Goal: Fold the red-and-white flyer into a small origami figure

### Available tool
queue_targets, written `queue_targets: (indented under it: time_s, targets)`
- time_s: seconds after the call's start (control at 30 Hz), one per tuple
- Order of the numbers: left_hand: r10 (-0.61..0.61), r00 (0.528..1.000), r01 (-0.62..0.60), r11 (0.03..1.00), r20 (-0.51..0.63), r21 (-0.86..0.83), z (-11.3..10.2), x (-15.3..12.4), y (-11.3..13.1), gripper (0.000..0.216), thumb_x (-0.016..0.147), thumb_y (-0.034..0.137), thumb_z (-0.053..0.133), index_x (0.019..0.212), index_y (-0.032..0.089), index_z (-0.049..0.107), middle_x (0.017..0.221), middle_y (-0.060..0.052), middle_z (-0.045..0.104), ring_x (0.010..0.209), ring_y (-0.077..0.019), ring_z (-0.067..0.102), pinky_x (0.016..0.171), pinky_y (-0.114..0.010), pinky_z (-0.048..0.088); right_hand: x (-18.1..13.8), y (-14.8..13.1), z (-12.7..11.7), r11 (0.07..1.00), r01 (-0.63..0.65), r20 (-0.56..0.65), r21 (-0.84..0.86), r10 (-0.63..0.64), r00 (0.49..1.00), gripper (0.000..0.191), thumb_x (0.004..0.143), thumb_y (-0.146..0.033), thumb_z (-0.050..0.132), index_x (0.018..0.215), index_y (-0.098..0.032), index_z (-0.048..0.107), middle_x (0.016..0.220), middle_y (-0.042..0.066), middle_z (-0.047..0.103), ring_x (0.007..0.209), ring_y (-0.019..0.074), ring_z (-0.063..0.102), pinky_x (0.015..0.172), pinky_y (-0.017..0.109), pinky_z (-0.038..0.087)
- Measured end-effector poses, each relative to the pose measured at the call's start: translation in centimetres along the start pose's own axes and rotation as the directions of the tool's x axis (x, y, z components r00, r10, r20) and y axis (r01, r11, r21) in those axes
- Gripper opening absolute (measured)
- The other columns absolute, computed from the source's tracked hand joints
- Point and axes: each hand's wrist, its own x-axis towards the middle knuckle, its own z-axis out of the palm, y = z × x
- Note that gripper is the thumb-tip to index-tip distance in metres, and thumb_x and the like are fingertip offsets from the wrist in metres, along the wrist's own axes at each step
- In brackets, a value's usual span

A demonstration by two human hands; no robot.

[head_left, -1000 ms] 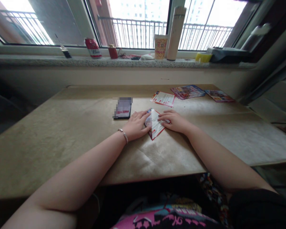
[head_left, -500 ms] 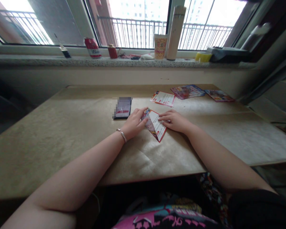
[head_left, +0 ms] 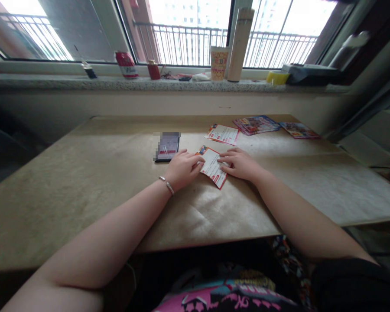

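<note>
A printed paper card (head_left: 212, 163) with a white face, red edging and a colourful corner lies on the table between my hands. Its near-left edge bows slightly upward. My left hand (head_left: 183, 169) pinches the left edge between thumb and fingers; a silver bangle sits on that wrist. The fingers of my right hand (head_left: 239, 164) are apart and rest on the card's right side. Just beyond my left hand lies a phone (head_left: 167, 146) with its screen lit. Another white-faced card or small pile of cards (head_left: 223, 134) lies behind the one I handle.
Colourful printed cards (head_left: 257, 125) lie at the back right, with another stack (head_left: 299, 130) farther right. On the stone windowsill (head_left: 182, 85) stand a red can (head_left: 126, 65), a patterned cup (head_left: 219, 63), a tall cylinder (head_left: 240, 45) and a yellow item (head_left: 277, 78).
The card was folded over diagonally, with its coloured back showing on the left; now it is opened out, white face up. My left hand has drawn back slightly, while my right hand stays nearly still.
</note>
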Motion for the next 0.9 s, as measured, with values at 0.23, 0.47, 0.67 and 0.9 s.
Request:
queue_targets:
  time_s: [0.23,0.47,0.67,0.9]
  targets:
    - [0.017,0.996,-0.023,0.997,0.083,0.075,0.2,0.0,0.0,0.031,0.09,0.038,0.046,0.102,0.022,0.07,0.099,-0.007,0.068,0.093,-0.0212,0.061,0.098,-0.043,0.039,-0.1,0.1,0.6,0.996,-0.075,-0.009,-0.039,0.074,0.997,0.051,0.079,-0.055,0.062,0.117,-0.022,0.069,0.124,0.009,0.064,0.121,0.0339,0.046,0.108,0.052,0.034]
    - [0.022,0.99,-0.035,0.995,0.142,0.092,0.6,-0.2,0.1,0.038,0.092,0.042,0.044,0.118,0.024,0.065,0.122,-0.007,0.062,0.112,-0.0255,0.054,0.101,-0.043,0.037,-0.1,-0.6,0.4,0.993,-0.117,0.045,-0.014,0.118,0.992,0.071,0.072,-0.065,0.063,0.125,-0.019,0.063,0.131,0.013,0.058,0.123,0.0365,0.043,0.108,0.052,0.035]
    - [-0.021,0.969,-0.008,0.993,0.244,0.119,0.7,-0.5,0.4,0.045,0.093,0.048,0.041,0.132,0.031,0.053,0.14,-0.006,0.05,0.131,-0.0275,0.042,0.114,-0.054,0.019,-0.3,-0.7,0.5,0.992,-0.129,0.093,0.004,0.128,0.987,0.078,0.069,-0.068,0.064,0.131,-0.02,0.058,0.136,0.013,0.053,0.126,0.0375,0.042,0.108,0.053,0.035]
    - [-0.027,0.967,-0.009,0.99,0.255,0.139,0.3,-0.6,0.4,0.047,0.091,0.046,0.042,0.13,0.023,0.055,0.138,-0.01,0.051,0.127,-0.0272,0.047,0.111,-0.047,0.03,-0.6,0.5,0.5,0.988,-0.136,0.163,0.069,0.124,0.979,0.087,0.061,-0.062,0.074,0.135,-0.023,0.053,0.144,0.012,0.046,0.131,0.0374,0.037,0.11,0.053,0.033]
